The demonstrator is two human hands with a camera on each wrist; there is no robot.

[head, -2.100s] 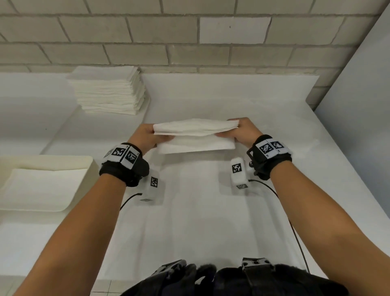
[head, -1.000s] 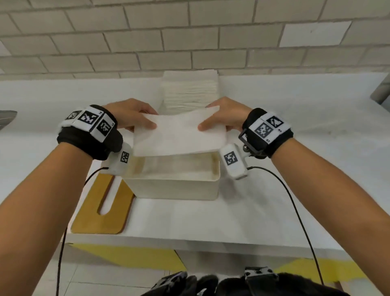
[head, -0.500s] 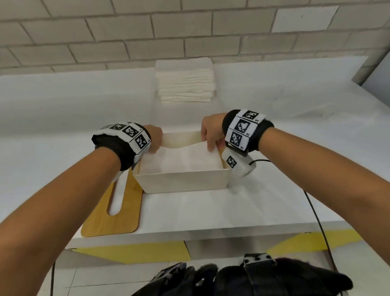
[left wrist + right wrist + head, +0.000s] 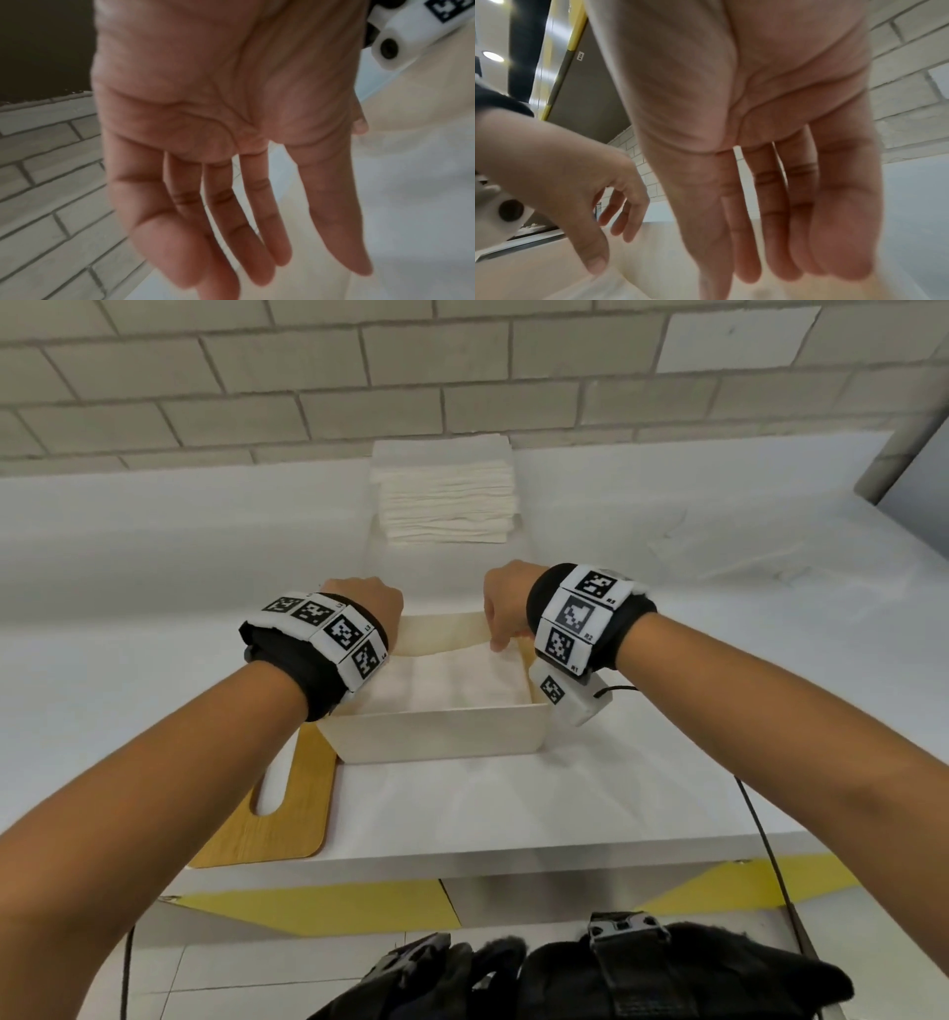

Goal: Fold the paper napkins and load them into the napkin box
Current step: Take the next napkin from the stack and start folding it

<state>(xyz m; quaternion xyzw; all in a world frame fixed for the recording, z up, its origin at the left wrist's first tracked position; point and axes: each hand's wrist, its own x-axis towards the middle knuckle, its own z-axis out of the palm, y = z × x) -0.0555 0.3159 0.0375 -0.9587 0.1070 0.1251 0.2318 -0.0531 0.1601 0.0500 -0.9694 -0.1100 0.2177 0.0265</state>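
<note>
1. Lay flat in the box (image 4: 436, 729), napkin (image 4: 452, 683) folded
2. Hung over it, left hand (image 4: 367, 603) and right hand (image 4: 506, 603), fingers straight, holding nothing
3. Judged light, limp, easily torn; best pinched at opposite edges

The right wristband (image 4: 580, 618) behind the right hand's fingers carries small printed codes R1, R2 and R3 beside its black-and-white marker squares. The left wristband (image 4: 328, 634) shows L3 and L4; other marks are unreadable.

Bright, even light in the head view, edges bowed by the wide lens. Both wrist views dimmer and motion-blurred, a ceiling lamp (image 4: 493, 56) glowing upper left.
</note>
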